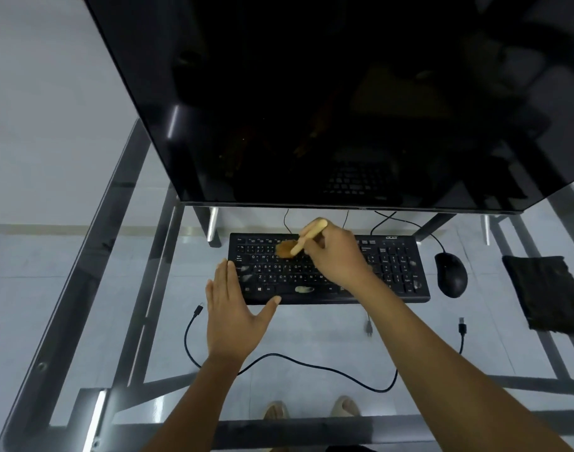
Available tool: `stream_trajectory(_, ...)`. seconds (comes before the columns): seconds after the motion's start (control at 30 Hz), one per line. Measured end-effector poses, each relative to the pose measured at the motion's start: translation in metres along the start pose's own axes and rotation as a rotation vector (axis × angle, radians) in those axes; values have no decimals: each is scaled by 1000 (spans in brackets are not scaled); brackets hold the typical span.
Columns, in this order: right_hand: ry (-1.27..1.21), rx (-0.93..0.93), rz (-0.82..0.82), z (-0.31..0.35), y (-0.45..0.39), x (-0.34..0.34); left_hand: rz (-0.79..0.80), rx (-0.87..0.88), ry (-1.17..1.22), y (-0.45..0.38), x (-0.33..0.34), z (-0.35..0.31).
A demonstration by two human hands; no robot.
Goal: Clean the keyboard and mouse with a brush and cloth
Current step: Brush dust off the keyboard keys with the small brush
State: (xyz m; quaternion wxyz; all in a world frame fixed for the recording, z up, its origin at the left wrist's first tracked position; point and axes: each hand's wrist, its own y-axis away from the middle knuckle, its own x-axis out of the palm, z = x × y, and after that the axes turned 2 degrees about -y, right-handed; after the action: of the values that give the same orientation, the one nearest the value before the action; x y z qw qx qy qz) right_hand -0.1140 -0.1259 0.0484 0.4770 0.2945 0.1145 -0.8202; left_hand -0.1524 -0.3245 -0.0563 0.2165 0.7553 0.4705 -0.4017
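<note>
A black keyboard point(393, 265) lies on the glass desk point(155, 321) under the monitor, with pale dusty smudges on several keys. My right hand point(338, 256) is shut on a wooden-handled brush point(303, 239), whose brown bristles touch the upper left key rows. My left hand point(235, 308) lies flat with fingers apart against the keyboard's left front corner, holding nothing. A black mouse point(451, 274) sits to the right of the keyboard. A dark folded cloth point(544, 293) lies further right.
A large dark monitor point(311, 93) leans over the back of the desk. A loose black cable point(311, 363) curls across the glass in front of the keyboard, with plugs at both ends. My feet show through the glass below.
</note>
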Motion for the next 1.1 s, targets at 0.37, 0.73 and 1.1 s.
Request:
stream_trajectory(0.37, 7, 79, -189, -14, -7, -21, 23, 472, -125, 0, 26, -34)
stream_trajectory(0.73, 23, 88, -158, -33, -5, -37, 20, 443, -127, 2, 29, -34)
stream_trajectory(1.1, -154, 127, -145, -29, -3, -48, 42, 419, -144, 3, 29, -36)
